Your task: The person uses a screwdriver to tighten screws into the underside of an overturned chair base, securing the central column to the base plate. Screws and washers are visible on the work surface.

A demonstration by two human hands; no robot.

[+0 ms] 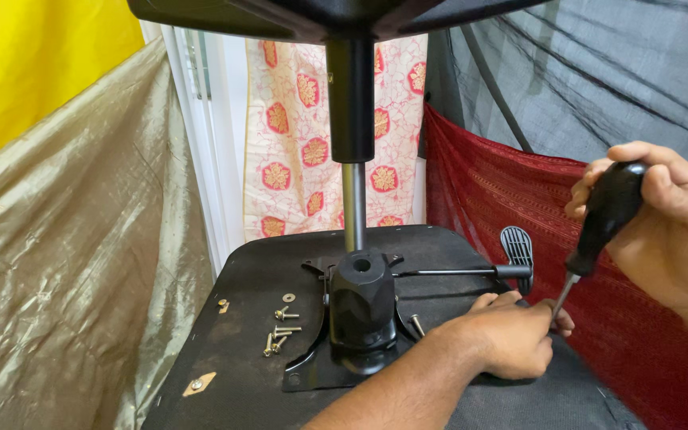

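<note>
just right hand (670, 231) gripping screwdriver (599, 239) beyond seat underside (256, 271) edge

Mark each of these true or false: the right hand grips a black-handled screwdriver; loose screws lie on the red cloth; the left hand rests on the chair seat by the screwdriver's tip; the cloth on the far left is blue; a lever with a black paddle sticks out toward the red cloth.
1. The right hand grips a black-handled screwdriver. True.
2. Loose screws lie on the red cloth. False: they lie on the black chair seat, left of the black metal bracket.
3. The left hand rests on the chair seat by the screwdriver's tip. True.
4. The cloth on the far left is blue. False: it is shiny beige cloth under yellow.
5. A lever with a black paddle sticks out toward the red cloth. True.
</note>
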